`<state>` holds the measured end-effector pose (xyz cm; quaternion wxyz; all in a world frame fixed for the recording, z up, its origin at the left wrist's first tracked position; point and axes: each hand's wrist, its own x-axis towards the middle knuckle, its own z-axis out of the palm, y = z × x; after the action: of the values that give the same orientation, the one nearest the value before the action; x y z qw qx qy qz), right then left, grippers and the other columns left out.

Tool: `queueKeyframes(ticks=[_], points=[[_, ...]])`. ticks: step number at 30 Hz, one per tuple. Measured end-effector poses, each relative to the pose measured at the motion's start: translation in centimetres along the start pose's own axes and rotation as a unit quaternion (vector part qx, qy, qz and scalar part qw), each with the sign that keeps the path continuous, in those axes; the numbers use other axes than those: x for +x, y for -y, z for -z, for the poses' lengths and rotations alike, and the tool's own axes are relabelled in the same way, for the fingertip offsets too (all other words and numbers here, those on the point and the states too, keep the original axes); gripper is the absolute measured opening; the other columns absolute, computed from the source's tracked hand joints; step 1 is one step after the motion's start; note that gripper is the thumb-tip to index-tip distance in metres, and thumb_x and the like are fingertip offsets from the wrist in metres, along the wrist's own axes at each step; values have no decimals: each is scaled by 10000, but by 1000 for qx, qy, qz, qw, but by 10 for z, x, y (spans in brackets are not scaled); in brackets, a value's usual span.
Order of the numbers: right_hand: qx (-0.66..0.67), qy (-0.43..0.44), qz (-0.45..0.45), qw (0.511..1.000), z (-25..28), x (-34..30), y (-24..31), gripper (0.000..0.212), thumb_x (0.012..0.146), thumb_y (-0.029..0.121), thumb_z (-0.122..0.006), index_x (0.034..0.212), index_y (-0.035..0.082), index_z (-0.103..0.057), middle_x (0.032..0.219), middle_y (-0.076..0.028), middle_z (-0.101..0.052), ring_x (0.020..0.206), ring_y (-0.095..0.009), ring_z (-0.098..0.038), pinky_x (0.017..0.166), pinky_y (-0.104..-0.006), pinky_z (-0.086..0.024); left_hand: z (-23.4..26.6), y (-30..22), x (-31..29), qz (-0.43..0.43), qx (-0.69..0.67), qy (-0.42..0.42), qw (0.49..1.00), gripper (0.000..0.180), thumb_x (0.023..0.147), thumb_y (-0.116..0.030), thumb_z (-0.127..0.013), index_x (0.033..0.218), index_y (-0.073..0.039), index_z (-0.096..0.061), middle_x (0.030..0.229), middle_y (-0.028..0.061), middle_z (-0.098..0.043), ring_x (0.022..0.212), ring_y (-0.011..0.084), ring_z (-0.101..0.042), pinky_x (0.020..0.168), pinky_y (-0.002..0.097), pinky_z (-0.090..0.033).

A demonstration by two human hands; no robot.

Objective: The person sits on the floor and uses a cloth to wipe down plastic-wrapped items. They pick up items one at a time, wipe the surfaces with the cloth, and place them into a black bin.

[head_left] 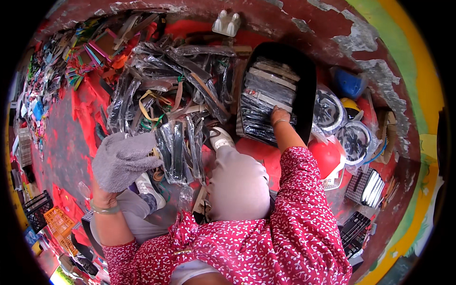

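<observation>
- Over the black tub [306,85], the bare right hand [280,115] is being held with its fingers bent; the stack of flat wrapped packets [268,96] inside is being touched near its right side. Whether one packet is being pinched cannot be told from here.
- Each packet's long axis is being laid roughly side to side, the right ends dipping a little toward the person — and that line is being met at a slant by the right forearm [289,136], entering from the lower right.
- By the right hand, clearly the nearer of the two, the packets are being reached directly; from the left they are being seen well off to the right and farther forward.
- The left hand [124,159] is being covered by something grey and fuzzy (a glove, by the look of it), its tip being set against or just beside the dark wrapped strips [175,149]. Its grip is being hidden by the fabric, so no telling there.
- The two hands are being held well apart — and between them a white shoe [221,138] is being planted, with a loose wrapped pile [180,78] being spread beyond, left of the tub.
</observation>
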<state>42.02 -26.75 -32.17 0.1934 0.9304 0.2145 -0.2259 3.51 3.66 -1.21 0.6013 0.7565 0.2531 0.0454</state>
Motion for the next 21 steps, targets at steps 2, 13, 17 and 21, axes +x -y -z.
queueKeyframes(ticks=[2, 13, 17, 21], points=[[14, -13, 2, 1000, -14, 3, 1, 326, 916, 213, -356, 1196, 130, -502, 1199, -107, -527, 1117, -278, -495, 847, -391, -451, 5, 10, 2, -50, 158, 44, 985, 550, 764, -58, -646, 1245, 10, -388, 1131, 160, -564, 1003, 269, -586, 786, 345, -532], [65, 13, 75, 995, 34, 8, 26, 588, 794, 217, -519, 1352, 167, -340, 1250, -195, -480, 1114, -328, -505, 924, -411, -415, 49, -60, -28, -227, 135, -31, 964, 343, 771, -64, -602, 1088, 59, -560, 973, 155, -645, 827, 255, -638, 712, 302, -521], [86, -73, 262, 959, 153, -23, 80, 430, 787, 245, -529, 1200, 122, -521, 1042, -198, -600, 971, -351, -573, 854, -412, -451, 84, -34, -76, -209, -139, -171, 953, 388, 788, -120, -611, 1127, 51, -526, 1010, 165, -624, 841, 265, -635, 746, 331, -522], [146, -126, 481, 855, 239, -67, 170, 316, 794, 277, -537, 1030, 80, -612, 974, -171, -625, 933, -340, -581, 812, -414, -458, 85, -7, -100, -283, -417, -226, 833, 384, 821, -172, -586, 1128, 48, -515, 1080, 171, -586, 926, 271, -612, 809, 375, -510]])
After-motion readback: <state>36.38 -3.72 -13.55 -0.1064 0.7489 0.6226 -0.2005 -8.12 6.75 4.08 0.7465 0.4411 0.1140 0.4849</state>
